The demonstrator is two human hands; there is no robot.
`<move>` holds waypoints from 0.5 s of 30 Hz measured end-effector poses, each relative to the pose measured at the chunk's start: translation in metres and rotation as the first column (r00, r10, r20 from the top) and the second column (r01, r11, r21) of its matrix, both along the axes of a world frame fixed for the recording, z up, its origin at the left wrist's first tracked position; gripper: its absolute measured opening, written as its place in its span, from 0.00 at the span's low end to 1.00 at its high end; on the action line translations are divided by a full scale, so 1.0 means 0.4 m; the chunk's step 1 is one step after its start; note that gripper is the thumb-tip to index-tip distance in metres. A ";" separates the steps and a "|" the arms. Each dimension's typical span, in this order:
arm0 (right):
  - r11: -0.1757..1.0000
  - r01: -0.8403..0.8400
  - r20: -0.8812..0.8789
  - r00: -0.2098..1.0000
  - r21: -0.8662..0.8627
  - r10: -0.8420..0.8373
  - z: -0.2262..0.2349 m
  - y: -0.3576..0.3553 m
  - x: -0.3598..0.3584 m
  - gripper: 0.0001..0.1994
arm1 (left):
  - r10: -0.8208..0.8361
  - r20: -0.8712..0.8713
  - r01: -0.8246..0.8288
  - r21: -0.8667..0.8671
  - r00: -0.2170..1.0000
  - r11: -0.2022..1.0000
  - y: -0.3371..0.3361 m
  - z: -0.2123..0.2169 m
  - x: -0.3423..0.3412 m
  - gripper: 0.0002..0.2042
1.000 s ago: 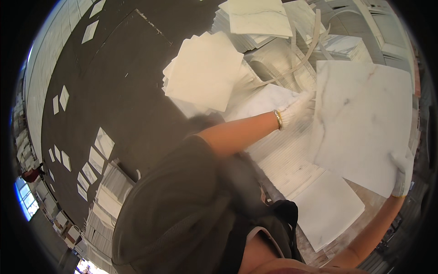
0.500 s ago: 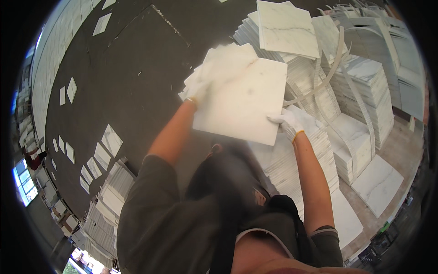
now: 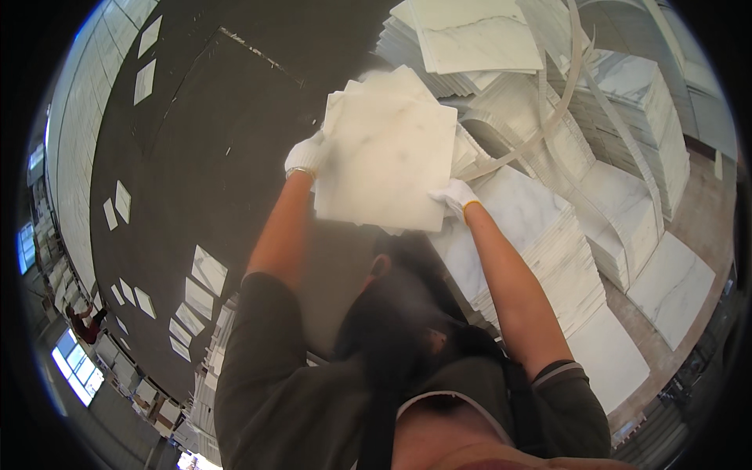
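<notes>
Between my two white-gloved hands is a fanned bundle of several square white marble tiles [image 3: 384, 153], their corners sticking out unevenly at the top. My left hand [image 3: 305, 155] is closed on the bundle's left edge; its fingertips are partly hidden by the tiles. At the lower right edge my right hand [image 3: 454, 196] grips the tiles, its fingers partly out of sight. Just right of that hand stands a stack of grey-veined marble tiles [image 3: 523, 205].
More tile stacks rise at the far right [image 3: 478, 35] and right [image 3: 638, 94], with loose pale straps [image 3: 560, 129] curling between them. Single tiles [image 3: 209, 270] lie about the dark floor [image 3: 211, 141] on the left. Far left, another person [image 3: 84, 323] is visible.
The tile bundle has shifted left and its tiles lie closer over one another. My left hand now shows at the bundle's left edge, and my right hand has moved left with it.
</notes>
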State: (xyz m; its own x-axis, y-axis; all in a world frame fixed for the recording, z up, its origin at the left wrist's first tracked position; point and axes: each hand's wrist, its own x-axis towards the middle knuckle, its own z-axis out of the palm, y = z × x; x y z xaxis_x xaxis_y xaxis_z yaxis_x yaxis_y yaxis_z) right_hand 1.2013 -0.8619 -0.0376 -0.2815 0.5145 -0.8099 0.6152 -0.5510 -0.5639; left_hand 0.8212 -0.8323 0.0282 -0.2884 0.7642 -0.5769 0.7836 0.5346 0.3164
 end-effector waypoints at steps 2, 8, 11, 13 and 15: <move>0.976 -0.218 0.122 0.969 0.023 0.214 0.026 0.004 0.002 0.20 | -0.165 -0.108 0.165 -0.014 0.980 0.986 0.021 0.015 -0.023 0.27; 0.816 -0.496 0.341 0.853 0.297 0.394 0.123 0.025 -0.045 0.21 | -0.119 0.075 0.112 0.090 0.990 0.990 0.067 0.026 -0.027 0.29; 0.832 -0.326 0.237 0.941 0.448 0.241 0.233 0.030 -0.042 0.20 | -0.160 0.108 0.146 0.132 0.981 0.980 0.073 0.043 0.049 0.28; 0.838 -0.231 0.098 0.973 0.495 0.211 0.337 0.038 0.001 0.20 | -0.203 0.140 0.171 0.213 0.969 0.962 0.066 0.066 0.124 0.28; 0.818 -0.059 0.014 0.998 0.573 0.062 0.449 0.041 0.091 0.20 | -0.303 0.237 0.195 0.389 0.923 0.900 0.066 0.083 0.243 0.27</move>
